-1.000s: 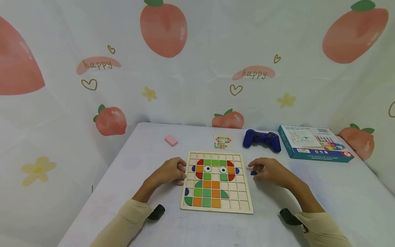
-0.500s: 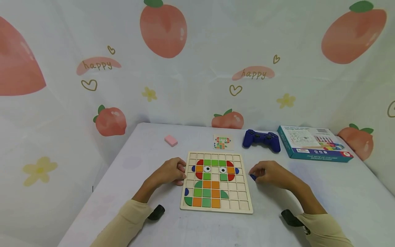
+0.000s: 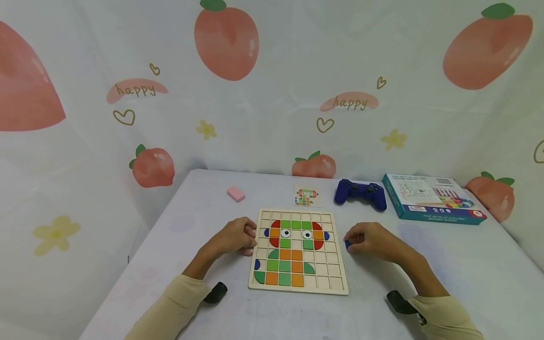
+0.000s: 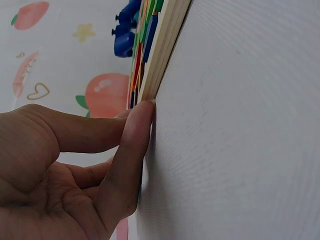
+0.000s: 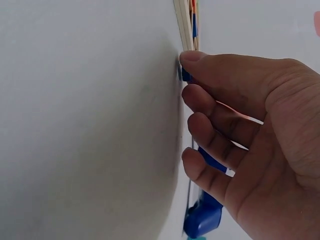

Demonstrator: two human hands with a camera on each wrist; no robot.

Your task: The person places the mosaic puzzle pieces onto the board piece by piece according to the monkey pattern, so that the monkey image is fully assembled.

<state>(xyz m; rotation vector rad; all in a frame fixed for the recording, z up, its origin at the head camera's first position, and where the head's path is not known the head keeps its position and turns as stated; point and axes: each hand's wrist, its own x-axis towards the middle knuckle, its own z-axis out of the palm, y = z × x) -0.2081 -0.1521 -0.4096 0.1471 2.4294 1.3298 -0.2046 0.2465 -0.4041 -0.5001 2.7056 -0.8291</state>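
A square wooden grid board [image 3: 321, 283] lies on the table, with red, orange, green and blue flat pieces and two eye pieces set in its cells. At its left edge my left hand [image 3: 236, 234] holds the rim between thumb and finger; the left wrist view shows the fingertips [image 4: 142, 117] right at the board's side. My right hand [image 3: 369, 241], just right of the board, pinches a small dark blue piece [image 3: 347, 244] close over the table. The thumb and fingers cover most of this blue piece [image 5: 186, 75] in the right wrist view.
Behind the board lies a small picture card [image 3: 308, 195] with a similar pattern. A blue game controller [image 3: 360, 192] and a flat teal box [image 3: 433, 198] stand at the back right. A pink block [image 3: 235, 193] is at the back left. A printed curtain [image 3: 272, 94] hangs behind.
My right hand has shifted slightly toward me and turned the blue piece, which now shows less between its fingers. The left hand and the board have stayed in place.
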